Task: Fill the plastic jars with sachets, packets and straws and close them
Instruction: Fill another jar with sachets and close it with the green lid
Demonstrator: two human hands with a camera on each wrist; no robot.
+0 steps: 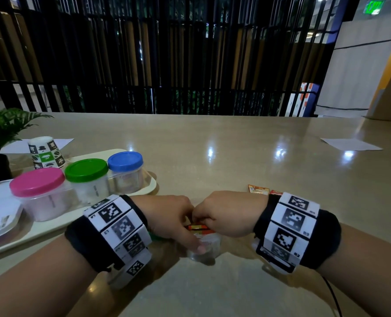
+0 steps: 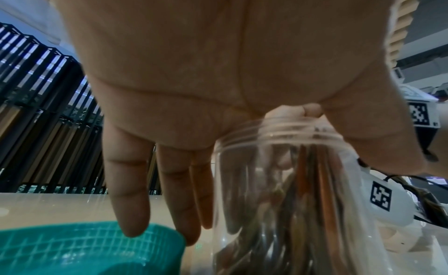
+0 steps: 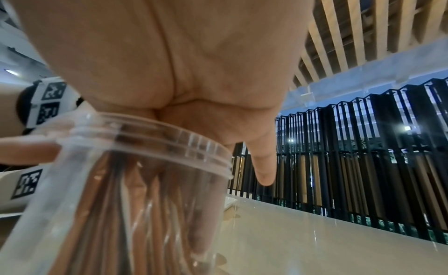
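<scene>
An open jar (image 1: 204,245) stands on the table (image 1: 235,161) with packets (image 1: 198,227) in it, between both hands (which meet above its mouth); three closed jars (image 1: 87,179) sit on a tray (image 1: 152,187) behind-left, a lid (image 2: 84,246) just left

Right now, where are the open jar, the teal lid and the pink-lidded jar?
open jar (image 2: 278,183), left wrist view, clear side wall.
teal lid (image 2: 80,246), left wrist view, ribbed rim.
pink-lidded jar (image 1: 37,181), head view, lid top.

The open jar (image 2: 290,193) is clear, glossy plastic; the beige surface (image 1: 235,156) is polished, mirroring lights; the teal lid (image 2: 84,246) looks ribbed.
</scene>
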